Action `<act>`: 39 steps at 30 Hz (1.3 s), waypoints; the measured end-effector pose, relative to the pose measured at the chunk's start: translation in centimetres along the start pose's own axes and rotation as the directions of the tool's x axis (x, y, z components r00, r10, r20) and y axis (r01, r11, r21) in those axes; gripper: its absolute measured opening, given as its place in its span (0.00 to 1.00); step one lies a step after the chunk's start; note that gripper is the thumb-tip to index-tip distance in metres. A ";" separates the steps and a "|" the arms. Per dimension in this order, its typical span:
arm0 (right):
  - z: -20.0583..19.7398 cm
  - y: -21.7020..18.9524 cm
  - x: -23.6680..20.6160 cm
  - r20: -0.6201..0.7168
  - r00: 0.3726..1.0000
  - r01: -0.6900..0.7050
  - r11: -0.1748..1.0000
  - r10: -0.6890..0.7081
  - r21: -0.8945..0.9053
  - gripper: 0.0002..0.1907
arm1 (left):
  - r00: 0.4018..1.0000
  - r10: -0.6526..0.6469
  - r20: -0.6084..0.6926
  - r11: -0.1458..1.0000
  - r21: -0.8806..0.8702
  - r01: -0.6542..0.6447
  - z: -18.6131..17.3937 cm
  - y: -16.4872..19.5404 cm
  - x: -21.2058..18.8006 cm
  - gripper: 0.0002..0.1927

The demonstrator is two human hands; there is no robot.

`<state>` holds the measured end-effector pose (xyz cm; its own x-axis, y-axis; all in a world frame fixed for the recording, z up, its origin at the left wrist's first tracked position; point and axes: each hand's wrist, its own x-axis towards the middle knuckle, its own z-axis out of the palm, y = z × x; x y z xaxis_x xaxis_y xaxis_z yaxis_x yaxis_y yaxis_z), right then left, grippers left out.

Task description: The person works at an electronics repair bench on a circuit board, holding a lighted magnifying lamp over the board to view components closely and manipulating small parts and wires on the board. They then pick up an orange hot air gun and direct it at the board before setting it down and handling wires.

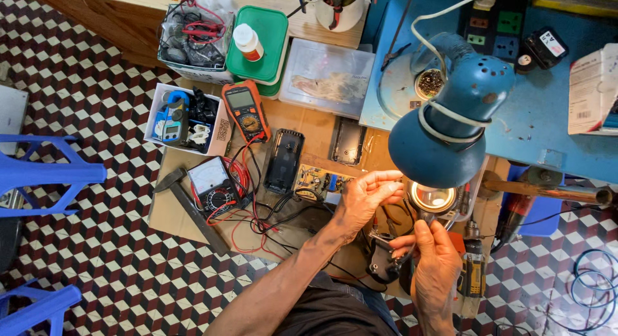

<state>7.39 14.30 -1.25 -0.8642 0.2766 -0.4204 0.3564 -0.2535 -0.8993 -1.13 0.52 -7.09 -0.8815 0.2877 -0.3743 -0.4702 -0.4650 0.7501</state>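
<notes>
- Under the blue lamp [450,111], your left hand [367,197] is open, fingers spread and curled loosely, fingertips beside the lit magnifying lens [431,197]; it holds nothing.
- Just below it, your right hand [434,268] pinches something thin and dark, too small to identify, with fingers raised toward the lens.
- Between your hands lie small metal tools and a black part, hard to make out.
- Left of your left hand, a circuit board [315,181] and a black casing [284,160] rest on the cardboard sheet [168,214].
- Further left sit an analogue meter [214,186] with red and black leads, and an orange multimeter [245,109].
- Beside your right hand stands a yellow cordless drill [473,271].
</notes>
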 end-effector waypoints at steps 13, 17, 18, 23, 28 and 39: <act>2.0 -1.6 -0.9 0.058 0.986 -0.137 0.958 0.157 -0.252 0.16 | 0.993 -0.087 -0.074 0.989 -0.124 0.077 0.0 -0.6 -0.8 0.12; 2.1 -1.5 -0.7 0.089 0.986 -0.113 0.963 0.139 -0.243 0.17 | 0.993 -0.075 -0.091 0.992 -0.104 0.065 0.3 -0.2 -1.0 0.14; 2.0 -1.5 -0.7 0.099 0.986 -0.105 0.962 0.134 -0.252 0.17 | 0.989 -0.097 -0.108 0.988 -0.133 0.082 0.5 -0.1 -1.0 0.13; 2.2 -1.7 -0.7 0.093 0.985 -0.115 0.957 0.144 -0.267 0.19 | 0.974 -0.110 -0.198 0.991 -0.099 0.092 1.1 0.0 -0.9 0.13; 2.7 -2.2 -0.8 0.083 0.983 -0.136 0.951 0.165 -0.277 0.19 | 0.971 -0.088 -0.221 0.994 -0.084 0.071 0.9 -0.6 -0.7 0.11; 2.3 -2.1 -0.8 0.089 0.983 -0.136 0.958 0.163 -0.253 0.20 | 0.974 -0.087 -0.210 0.996 -0.042 0.080 0.5 -0.9 -0.4 0.10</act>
<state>6.49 12.47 1.27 -0.8225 0.1476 -0.5492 0.5490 -0.0461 -0.8346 -0.35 1.20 -7.34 -0.8261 0.1447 -0.5446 -0.5408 -0.4755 0.6939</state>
